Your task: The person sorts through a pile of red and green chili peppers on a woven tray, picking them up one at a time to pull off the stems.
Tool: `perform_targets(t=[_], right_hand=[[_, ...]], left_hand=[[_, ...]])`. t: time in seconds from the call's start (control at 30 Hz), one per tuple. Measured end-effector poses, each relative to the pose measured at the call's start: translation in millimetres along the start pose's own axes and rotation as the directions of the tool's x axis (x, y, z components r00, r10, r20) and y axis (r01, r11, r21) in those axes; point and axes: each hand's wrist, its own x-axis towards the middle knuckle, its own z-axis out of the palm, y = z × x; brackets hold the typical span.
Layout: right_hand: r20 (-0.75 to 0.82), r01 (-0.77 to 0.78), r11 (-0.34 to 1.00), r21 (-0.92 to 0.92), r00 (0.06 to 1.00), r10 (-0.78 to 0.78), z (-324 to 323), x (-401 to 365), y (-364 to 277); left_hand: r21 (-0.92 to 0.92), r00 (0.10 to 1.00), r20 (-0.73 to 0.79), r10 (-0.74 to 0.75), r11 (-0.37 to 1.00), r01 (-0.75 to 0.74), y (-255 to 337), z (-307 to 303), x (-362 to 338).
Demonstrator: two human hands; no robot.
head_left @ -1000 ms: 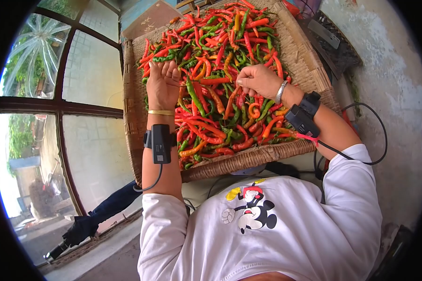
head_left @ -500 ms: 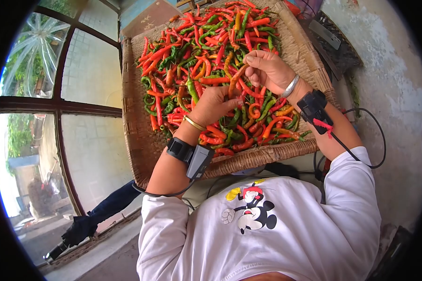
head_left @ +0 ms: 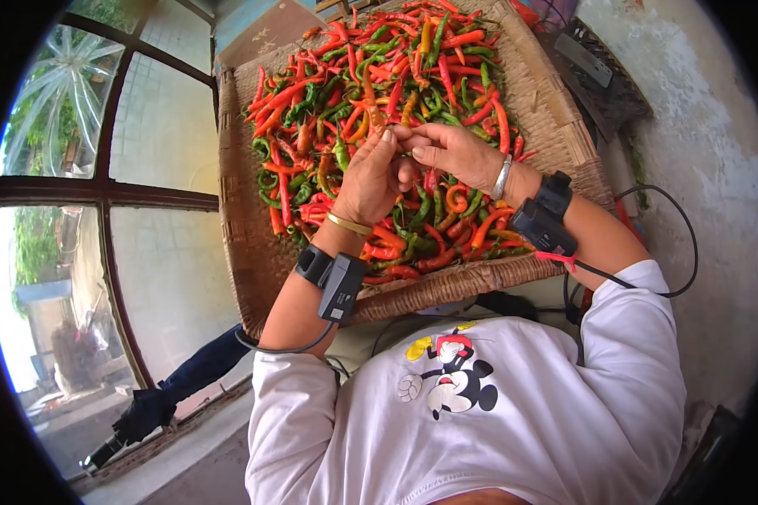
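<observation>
An orange-red chili pepper (head_left: 376, 116) points away from me, its near end between the thumb and fingers of my left hand (head_left: 369, 183). My right hand (head_left: 459, 158) meets the left one, thumb and forefinger pinched together at that near end. What the right fingertips grip is hidden between the hands. Beneath both hands lies a thick heap of red, orange and green chili peppers (head_left: 459, 202), some curled and some straight. The heap is spread in a woven wicker tray (head_left: 539, 93) with a raised rim.
Left of the tray stands a framed window (head_left: 164, 126). A folded dark umbrella (head_left: 189, 370) leans below it. At the right are a dark slatted object (head_left: 594, 71) and a worn wall (head_left: 691, 109). A black cable (head_left: 691, 244) loops from the device on my right forearm.
My right hand has moved left and down to meet my left hand. The orange-red pepper has swung to the left and points away from me. My left hand has turned its thumb upward.
</observation>
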Motion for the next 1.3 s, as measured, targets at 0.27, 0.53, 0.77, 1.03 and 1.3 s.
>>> perform_targets(t=[0.27,0.53,0.77,1.03,1.3], right_hand=[[0.004,-0.026,0.995,0.100,1.000,0.026,6.9,-3.8,-9.7],[-0.102,-0.065,0.758,-0.649,0.995,-0.002,6.0,-6.7,-17.3],[0.184,0.410,0.350,-0.842,0.829,-0.528,3.4,-5.1,-7.3],[-0.065,0.042,0.892,-0.450,0.995,-0.080,2.4,-3.1,-2.8],[0.224,0.198,0.207,-0.958,0.968,0.114,-2.7,-9.4,13.4]], left_hand=[[0.246,0.996,-0.078,0.038,0.969,-0.018,-2.1,22.2,-7.5],[0.519,0.965,-0.190,0.179,0.853,-0.056,-6.3,15.8,-3.5],[-0.006,0.946,-0.295,-0.135,0.990,0.140,-3.2,6.8,-1.0],[-0.199,0.887,-0.369,0.279,0.908,-0.369,53.9,-36.7,21.0],[0.496,0.925,-0.328,0.193,0.868,-0.006,30.0,-21.9,12.6]])
